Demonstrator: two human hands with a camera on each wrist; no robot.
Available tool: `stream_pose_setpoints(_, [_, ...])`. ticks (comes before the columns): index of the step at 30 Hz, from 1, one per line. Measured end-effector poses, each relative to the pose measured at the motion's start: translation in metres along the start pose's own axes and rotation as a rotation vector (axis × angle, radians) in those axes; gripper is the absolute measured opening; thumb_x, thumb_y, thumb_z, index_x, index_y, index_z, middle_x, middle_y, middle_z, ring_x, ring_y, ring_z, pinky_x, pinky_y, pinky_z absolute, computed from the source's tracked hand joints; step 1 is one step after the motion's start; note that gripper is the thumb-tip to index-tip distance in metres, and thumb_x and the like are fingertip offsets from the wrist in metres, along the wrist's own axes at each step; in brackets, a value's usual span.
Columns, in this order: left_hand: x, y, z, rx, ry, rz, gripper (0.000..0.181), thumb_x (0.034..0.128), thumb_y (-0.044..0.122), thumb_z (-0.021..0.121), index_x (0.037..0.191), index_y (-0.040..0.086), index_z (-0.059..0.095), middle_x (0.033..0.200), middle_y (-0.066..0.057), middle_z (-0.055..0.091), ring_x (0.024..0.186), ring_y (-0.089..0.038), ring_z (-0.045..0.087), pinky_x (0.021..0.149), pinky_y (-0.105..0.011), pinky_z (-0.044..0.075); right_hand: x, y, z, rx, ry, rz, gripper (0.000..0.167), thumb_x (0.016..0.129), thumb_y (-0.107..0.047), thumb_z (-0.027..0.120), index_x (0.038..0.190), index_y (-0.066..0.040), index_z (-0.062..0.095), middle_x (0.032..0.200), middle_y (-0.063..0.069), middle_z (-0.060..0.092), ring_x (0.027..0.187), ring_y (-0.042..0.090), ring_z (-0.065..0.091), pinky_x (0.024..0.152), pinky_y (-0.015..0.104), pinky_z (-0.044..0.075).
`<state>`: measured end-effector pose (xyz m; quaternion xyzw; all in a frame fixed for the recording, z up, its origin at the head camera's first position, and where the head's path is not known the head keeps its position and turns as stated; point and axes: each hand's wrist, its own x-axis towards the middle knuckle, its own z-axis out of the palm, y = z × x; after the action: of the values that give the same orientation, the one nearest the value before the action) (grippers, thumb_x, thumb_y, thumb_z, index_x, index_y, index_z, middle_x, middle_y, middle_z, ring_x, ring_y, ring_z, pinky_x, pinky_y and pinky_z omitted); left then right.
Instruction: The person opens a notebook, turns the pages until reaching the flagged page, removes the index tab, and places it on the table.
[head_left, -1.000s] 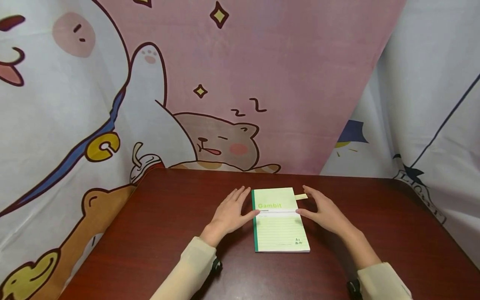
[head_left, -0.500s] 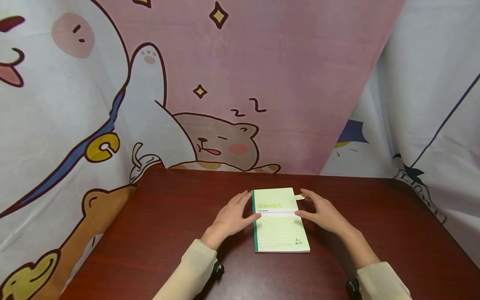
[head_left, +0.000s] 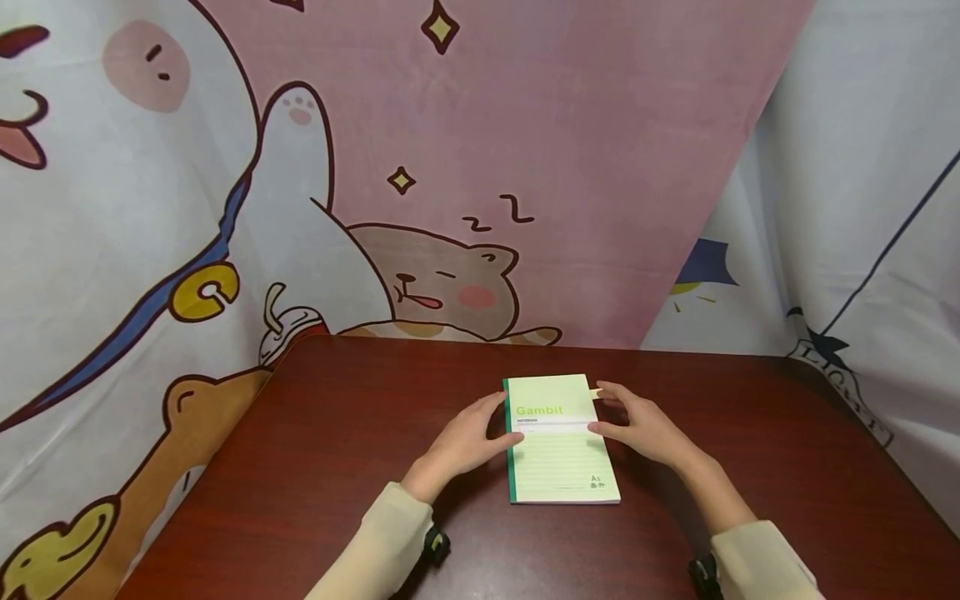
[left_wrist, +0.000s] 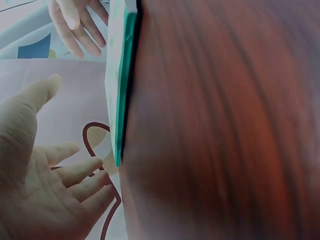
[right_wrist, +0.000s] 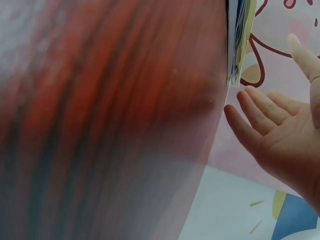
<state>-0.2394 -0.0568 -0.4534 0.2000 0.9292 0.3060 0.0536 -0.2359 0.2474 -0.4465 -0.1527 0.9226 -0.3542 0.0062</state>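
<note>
A pale green notebook [head_left: 562,462] with a dark green spine and "Gambit" on its cover lies flat in the head view. A small yellowish tab [head_left: 595,393] pokes out of its right side. My left hand [head_left: 463,437] is at the spine, fingers extended and thumb over the cover's left margin. On the opposite side my right hand [head_left: 651,427] has its thumb over the cover's edge and its fingertips by the tab, partly hiding it. Both wrist views show relaxed fingers: the left hand [left_wrist: 60,185] near the green spine [left_wrist: 126,85], the right hand [right_wrist: 280,125] near the page edges [right_wrist: 241,45]. Whether they touch is unclear.
The notebook rests on a dark red-brown wooden table [head_left: 337,433]. A cartoon-printed cloth [head_left: 600,167] hangs behind the table and down both sides. Each wrist carries a small black device, such as the one at the left cuff [head_left: 437,543].
My left fingers have come down and in to the spine, the thumb slightly lower. My right hand has edged left, covering more of the tab. The notebook has stayed put.
</note>
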Motion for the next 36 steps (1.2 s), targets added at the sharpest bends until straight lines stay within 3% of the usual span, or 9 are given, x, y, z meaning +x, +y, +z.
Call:
stream_pose_setpoints(9, [0.0004, 0.0027, 0.0018, -0.043, -0.007, 0.021, 0.077, 0.0922, 0.049, 0.067, 0.153, 0.012, 0.038, 0.155, -0.008, 0.044, 0.143, -0.026, 0.043, 0.115, -0.046, 0.039, 0.0009, -0.0034, 0.0008, 0.025, -0.036, -0.003, 0.077, 0.09, -0.037, 0.073, 0.149, -0.003, 0.037, 0.138, 0.024, 0.058, 0.129, 0.042, 0.054, 0.101, 0.059, 0.046])
stream_pose_setpoints(22, [-0.0021, 0.0012, 0.0053, -0.062, -0.01, 0.013, 0.073, 0.0928, 0.048, 0.066, 0.151, 0.012, 0.042, 0.154, -0.009, 0.046, 0.142, -0.027, 0.045, 0.114, -0.047, 0.04, 0.0047, -0.003, 0.0039, 0.056, -0.048, 0.021, 0.076, 0.092, -0.028, 0.072, 0.151, 0.001, 0.033, 0.14, 0.026, 0.056, 0.13, 0.044, 0.053, 0.102, 0.059, 0.046])
stream_pose_setpoints(32, [0.0001, 0.0044, 0.0081, -0.081, -0.03, 0.004, 0.069, 0.0944, 0.046, 0.064, 0.15, 0.012, 0.044, 0.151, -0.009, 0.05, 0.139, -0.026, 0.049, 0.111, -0.047, 0.043, 0.0013, -0.0068, 0.002, 0.07, 0.011, 0.018, 0.072, 0.093, -0.026, 0.071, 0.149, 0.002, 0.036, 0.14, 0.025, 0.056, 0.131, 0.043, 0.053, 0.103, 0.06, 0.045])
stream_pose_setpoints(36, [0.0005, 0.004, 0.0082, -0.09, -0.016, 0.008, 0.067, 0.0945, 0.045, 0.065, 0.148, 0.01, 0.045, 0.149, -0.01, 0.052, 0.137, -0.026, 0.05, 0.11, -0.047, 0.044, 0.0012, -0.0094, -0.0002, 0.141, 0.055, -0.007, 0.067, 0.093, -0.022, 0.071, 0.147, 0.003, 0.039, 0.137, 0.026, 0.057, 0.125, 0.043, 0.058, 0.096, 0.049, 0.053])
